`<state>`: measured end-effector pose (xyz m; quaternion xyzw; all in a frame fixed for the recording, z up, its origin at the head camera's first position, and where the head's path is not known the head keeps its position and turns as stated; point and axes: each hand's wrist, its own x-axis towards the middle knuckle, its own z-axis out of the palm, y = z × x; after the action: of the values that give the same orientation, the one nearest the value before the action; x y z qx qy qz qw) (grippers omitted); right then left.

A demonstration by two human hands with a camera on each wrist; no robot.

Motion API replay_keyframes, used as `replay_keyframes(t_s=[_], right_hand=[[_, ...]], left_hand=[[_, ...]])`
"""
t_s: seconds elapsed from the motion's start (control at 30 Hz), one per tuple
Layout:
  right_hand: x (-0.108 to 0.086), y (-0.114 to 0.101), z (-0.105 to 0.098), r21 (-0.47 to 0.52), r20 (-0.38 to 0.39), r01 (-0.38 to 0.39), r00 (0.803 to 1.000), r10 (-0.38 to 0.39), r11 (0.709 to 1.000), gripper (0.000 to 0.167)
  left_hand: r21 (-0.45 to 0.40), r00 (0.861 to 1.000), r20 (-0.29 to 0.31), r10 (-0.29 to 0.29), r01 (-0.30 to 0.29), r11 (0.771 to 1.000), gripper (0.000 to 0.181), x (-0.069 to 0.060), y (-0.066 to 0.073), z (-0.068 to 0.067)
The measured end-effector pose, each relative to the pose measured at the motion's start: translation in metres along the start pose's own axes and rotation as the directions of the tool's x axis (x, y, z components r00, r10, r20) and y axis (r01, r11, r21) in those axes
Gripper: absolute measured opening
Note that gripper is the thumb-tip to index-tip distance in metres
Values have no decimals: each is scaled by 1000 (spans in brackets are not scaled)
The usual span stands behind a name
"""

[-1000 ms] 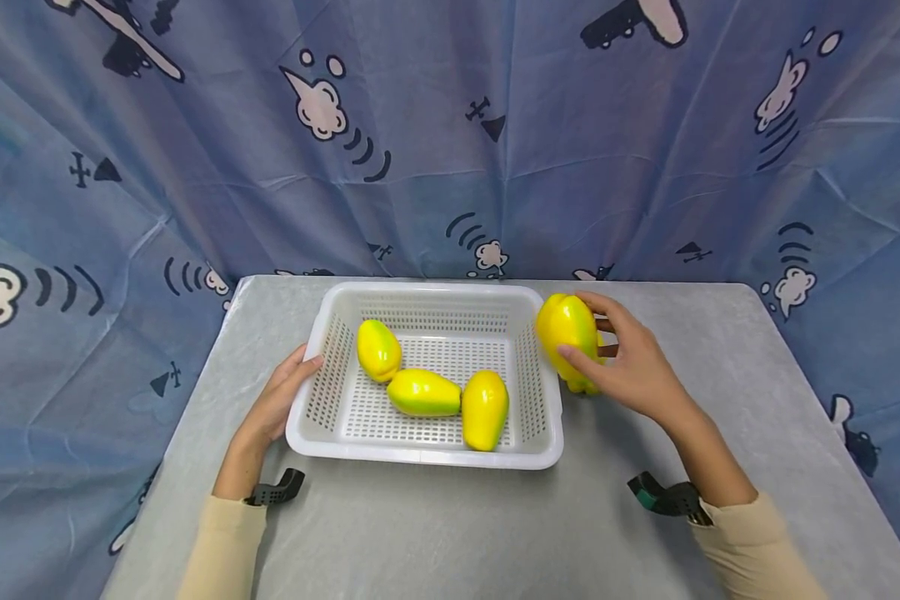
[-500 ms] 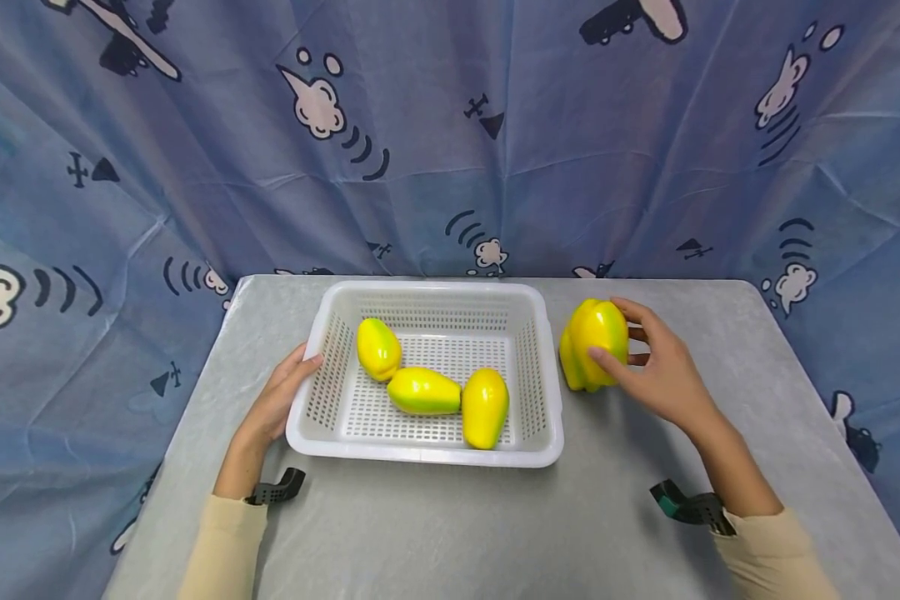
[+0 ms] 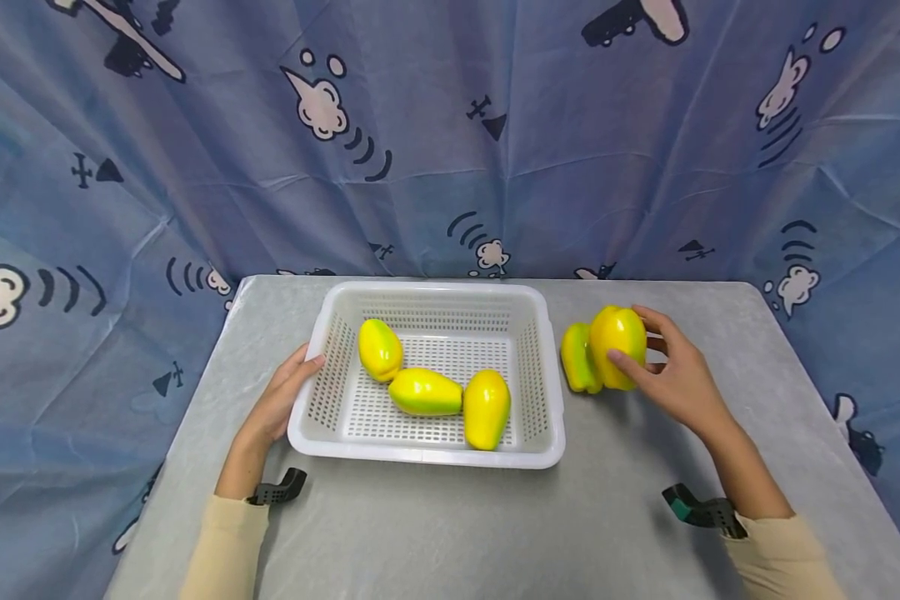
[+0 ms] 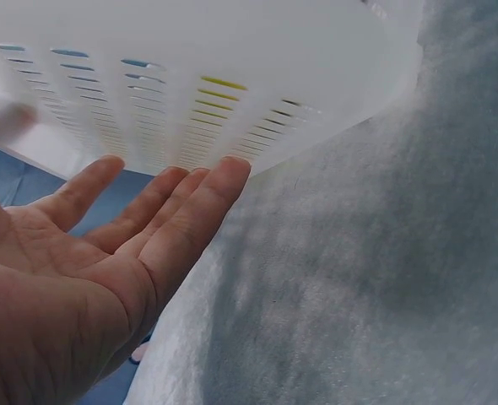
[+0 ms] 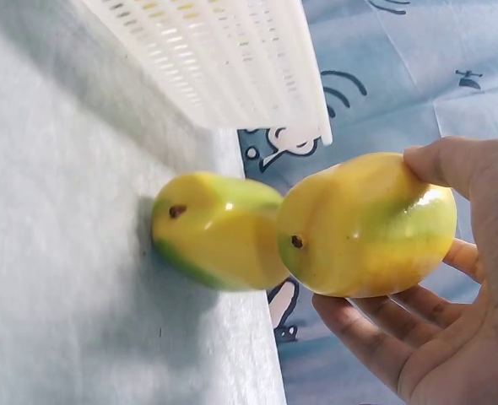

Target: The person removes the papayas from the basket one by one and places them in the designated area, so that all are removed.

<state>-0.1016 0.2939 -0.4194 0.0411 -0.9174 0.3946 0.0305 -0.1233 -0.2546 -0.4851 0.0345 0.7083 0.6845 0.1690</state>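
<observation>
Curled thumb over the rim, my left hand point(image 3: 279, 396) grips the left side of the white plastic basket point(image 3: 427, 456). In the left wrist view, the fingers point(image 4: 194, 211) lie along the outside of its slotted wall point(image 4: 257, 51). My right hand point(image 3: 678, 375) holds a yellow-green mango point(image 3: 617, 346) between thumb and fingers, right of the basket. A second mango point(image 3: 579, 358) rests on the table just left of the held one. Those two overlap in the right wrist view, where the held mango point(image 5: 371, 228) is nearer the camera. Three mangoes point(image 3: 424, 392) lie inside the basket.
A grey table point(image 3: 450, 533) carries everything. Behind its far edge hangs a blue patterned curtain point(image 3: 420, 150). Black straps with devices point(image 3: 277, 487) sit at both wrists.
My right hand has carried its mango rightward from beside the basket's right rim. The mango on the table, mostly hidden earlier, now shows to its left. Left hand and basket stay put.
</observation>
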Motion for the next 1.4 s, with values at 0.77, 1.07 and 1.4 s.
replay_keyframes(t_s=[0.77,1.07,1.4], right_hand=[[-4,37,-2,-77,-16,-82,997,81,994,81],[-3,43,1,-99,7,-116,993,118,988,84],[1,46,5,-160,10,-139,990,142,977,84]], left_hand=[[-5,1000,-2,-15,15,1000,67,0,-1,0],[-7,1000,13,-2,2,1000,67,0,-2,0],[-13,1000,8,-5,6,1000,67,0,-1,1]])
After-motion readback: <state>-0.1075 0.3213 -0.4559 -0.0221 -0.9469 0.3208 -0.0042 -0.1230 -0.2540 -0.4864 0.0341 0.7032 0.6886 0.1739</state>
